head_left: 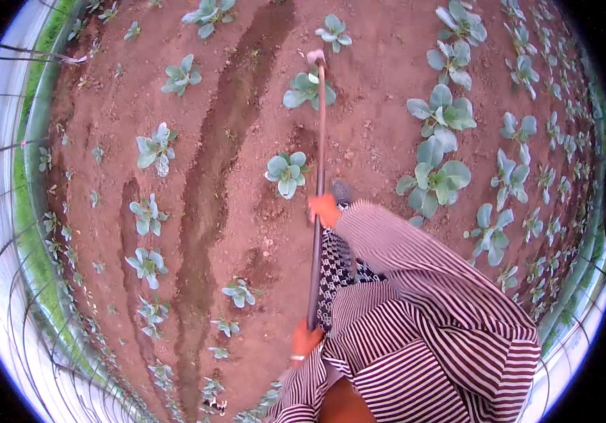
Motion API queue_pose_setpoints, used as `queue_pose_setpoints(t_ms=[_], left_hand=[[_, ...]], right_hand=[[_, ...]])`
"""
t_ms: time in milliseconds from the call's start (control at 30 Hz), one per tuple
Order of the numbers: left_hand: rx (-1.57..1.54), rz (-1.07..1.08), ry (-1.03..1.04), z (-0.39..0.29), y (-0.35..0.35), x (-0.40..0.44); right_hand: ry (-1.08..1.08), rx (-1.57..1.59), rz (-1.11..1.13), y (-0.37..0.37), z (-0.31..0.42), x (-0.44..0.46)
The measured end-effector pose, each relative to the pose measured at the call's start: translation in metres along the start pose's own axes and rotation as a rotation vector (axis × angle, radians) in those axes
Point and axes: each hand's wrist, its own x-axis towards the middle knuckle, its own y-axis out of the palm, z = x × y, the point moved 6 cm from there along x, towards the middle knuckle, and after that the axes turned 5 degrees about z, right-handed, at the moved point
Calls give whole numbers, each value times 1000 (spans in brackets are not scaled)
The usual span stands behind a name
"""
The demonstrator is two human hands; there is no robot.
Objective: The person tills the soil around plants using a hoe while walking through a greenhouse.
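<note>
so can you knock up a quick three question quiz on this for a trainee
1. Which hand grips the handle nearer the tool's head?

2. True or false: the sleeves are striped.

3. Which of these is closest to the tool's head?
a) a shoe
b) a leafy plant
c) a hoop at the edge of the plot

Key:
1. The right hand; the left hand holds farther back.
2. True.
3. b
</note>
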Motion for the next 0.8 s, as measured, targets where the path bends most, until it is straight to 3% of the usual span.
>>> queue_pose_setpoints(t_ms=[67,167,200,267,333,533,600,700,800], left_hand=[[-20,-32,-34,31,-4,-21],[125,-17,-278,41,-13,-20],[130,-135,-214,34,-17,-15],[139,-159,-176,14,-22,8],[127,-234,-55,-14,-25,47],[-60,-385,159,-183,-49,147],[-175,-392,233,-260,-51,168],[-195,-322,179,-331,-24,209],[-125,-280,176,-389,5,239]], right_hand=[[318,-36,-301,8,-29,-28],[143,-30,-199,42,0,-39],[122,13,-191,51,15,-35],[71,98,-179,65,67,-11],[58,-59,-146,83,142,4],[-301,-115,13,91,353,78],[-330,-190,-37,73,411,111],[-318,-210,-81,32,478,159],[-169,-404,-124,-41,480,217]])
